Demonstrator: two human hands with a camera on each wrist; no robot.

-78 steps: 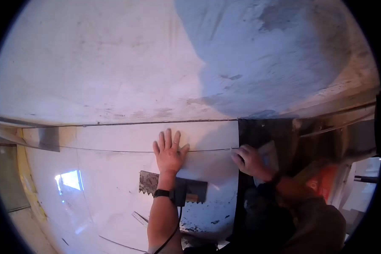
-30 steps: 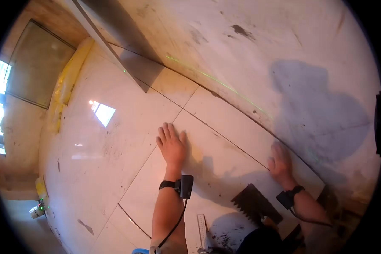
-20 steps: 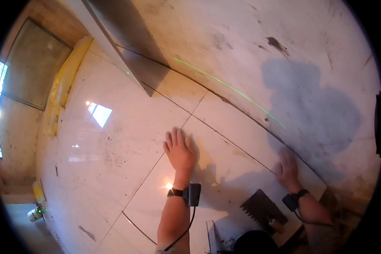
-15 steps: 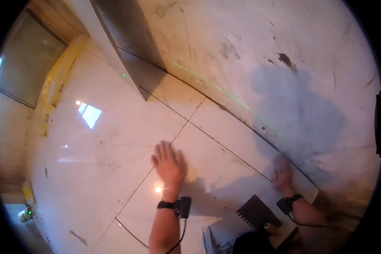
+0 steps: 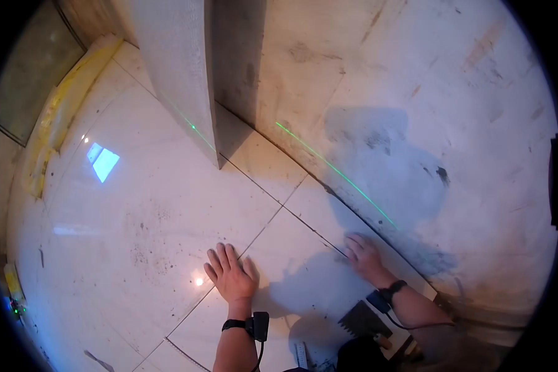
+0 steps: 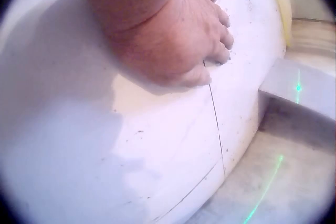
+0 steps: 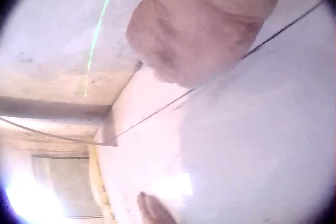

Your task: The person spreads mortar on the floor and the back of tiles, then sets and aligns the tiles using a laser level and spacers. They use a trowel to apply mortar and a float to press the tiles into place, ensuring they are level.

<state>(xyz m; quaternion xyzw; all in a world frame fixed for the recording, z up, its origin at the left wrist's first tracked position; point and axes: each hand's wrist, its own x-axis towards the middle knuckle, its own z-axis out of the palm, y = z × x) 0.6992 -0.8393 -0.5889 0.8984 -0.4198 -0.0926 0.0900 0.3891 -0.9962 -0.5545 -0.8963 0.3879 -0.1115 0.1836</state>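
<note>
My left hand (image 5: 230,276) lies palm down with fingers spread on the pale glossy floor tiles (image 5: 167,211). It spans a thin joint between two tiles, as the left wrist view also shows. To the right, my right hand (image 5: 366,257) rests at the long joint beside a narrow tile strip (image 5: 319,201) along the wall. The right wrist view shows the back of that hand over the joint, its fingers mostly hidden. Neither hand holds anything. A dark notched trowel (image 5: 364,319) lies near my right wrist, and a steel ruler (image 5: 301,355) lies closer to me.
A tall grey panel (image 5: 180,74) stands upright on the floor by the stained wall (image 5: 390,87). A green laser line (image 5: 335,167) runs low along that wall. Yellow wrapping (image 5: 74,105) edges the left side. A small device with green lights (image 5: 15,304) stands at far left.
The view has swung left, bringing in the panel and laser line. My right hand has left the tile's right end and moved along the joint. My left hand has shifted back from the joint crossing.
</note>
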